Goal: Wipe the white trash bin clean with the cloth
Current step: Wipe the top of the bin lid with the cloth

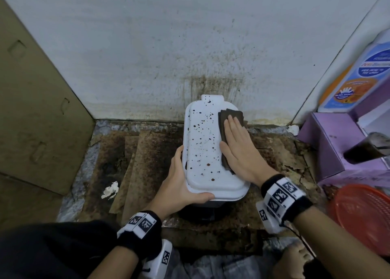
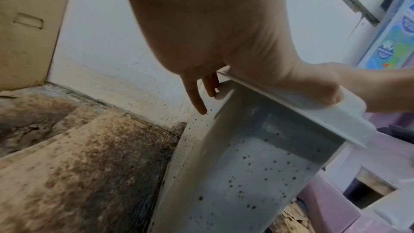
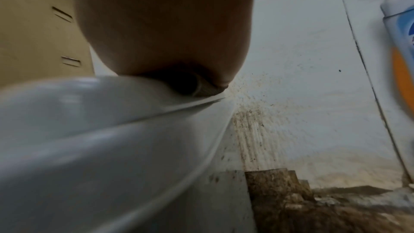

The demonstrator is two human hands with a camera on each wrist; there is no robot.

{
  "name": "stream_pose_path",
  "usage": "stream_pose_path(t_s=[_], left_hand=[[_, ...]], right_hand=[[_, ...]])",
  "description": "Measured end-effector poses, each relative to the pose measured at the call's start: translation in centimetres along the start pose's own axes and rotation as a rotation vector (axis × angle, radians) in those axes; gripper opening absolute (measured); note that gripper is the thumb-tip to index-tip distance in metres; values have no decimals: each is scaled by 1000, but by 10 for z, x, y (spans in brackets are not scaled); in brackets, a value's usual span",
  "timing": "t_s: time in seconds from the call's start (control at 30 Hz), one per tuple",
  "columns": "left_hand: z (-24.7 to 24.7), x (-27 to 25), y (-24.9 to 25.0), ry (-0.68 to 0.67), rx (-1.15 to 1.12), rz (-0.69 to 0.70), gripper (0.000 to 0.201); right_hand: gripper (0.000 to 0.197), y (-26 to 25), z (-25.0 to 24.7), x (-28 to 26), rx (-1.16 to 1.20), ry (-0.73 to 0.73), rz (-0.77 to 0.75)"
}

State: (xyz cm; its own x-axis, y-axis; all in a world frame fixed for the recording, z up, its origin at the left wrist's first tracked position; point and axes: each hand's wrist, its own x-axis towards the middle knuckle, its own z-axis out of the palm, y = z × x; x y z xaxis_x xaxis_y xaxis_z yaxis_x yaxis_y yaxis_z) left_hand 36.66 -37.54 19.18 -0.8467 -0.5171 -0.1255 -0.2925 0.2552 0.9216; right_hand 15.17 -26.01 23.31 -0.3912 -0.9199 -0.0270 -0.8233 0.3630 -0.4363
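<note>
white trash bin [image 1: 202, 147]: sits on the grimy floor against the stained wall [image 1: 168, 46], lid closed and covered in dark brown specks; the side panel in the left wrist view is spotted too
cloth [image 1: 228, 120]: dark, folded, lying flat along the right edge of the lid
right hand [image 1: 238, 149]: grip is flat and wide, fingers straight, palm pressing the cloth down, not pinching it
left hand [image 1: 181, 185]: grip wrapped round the near left corner of the lid, thumb on the front rim, fingers down the side, steadying the bin
how I'd do this bit: sweep the cloth leftward across the lid in overlapping passes, keep the pressure even, refold to a cleaner face once it loads up, then do the sides
in the way: purple box [image 1: 329, 147] and a big detergent bottle [image 1: 358, 78] close on the right, cardboard sheet [image 1: 38, 109] leaning on the left, so tight elbow room
also around: red basket [image 1: 363, 217] at near right, crumpled tissue [image 1: 109, 190] on the floor
</note>
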Motion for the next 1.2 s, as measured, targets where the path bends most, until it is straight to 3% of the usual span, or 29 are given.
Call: stream_pose_path(t_s=[0.27, 0.47, 0.77, 0.93, 1.03, 1.1, 1.2], left_hand=[[0, 4, -3, -21, 13, 8, 153], [-6, 5, 1, -111, 62, 0, 175], [-14, 7, -8, -116, 75, 91, 159], [-14, 5, -4, -132, 146, 101, 157], [-21, 7, -2, -222, 148, 24, 162], [-29, 6, 2, -197, 156, -18, 151], [-37, 0, 14, 101, 189, 2, 102]], right_hand=[[68, -37, 17, -35, -202, 83, 50], [72, -69, 27, -30, -186, 76, 36], [76, -107, 45, -9, -185, 110, 23], [73, -102, 40, -10, -71, 73, 11], [66, -95, 26, -8, 227, 31, 17], [52, -83, 17, -11, 458, 183, 50], [41, -58, 13, -22, 427, 494, 119]])
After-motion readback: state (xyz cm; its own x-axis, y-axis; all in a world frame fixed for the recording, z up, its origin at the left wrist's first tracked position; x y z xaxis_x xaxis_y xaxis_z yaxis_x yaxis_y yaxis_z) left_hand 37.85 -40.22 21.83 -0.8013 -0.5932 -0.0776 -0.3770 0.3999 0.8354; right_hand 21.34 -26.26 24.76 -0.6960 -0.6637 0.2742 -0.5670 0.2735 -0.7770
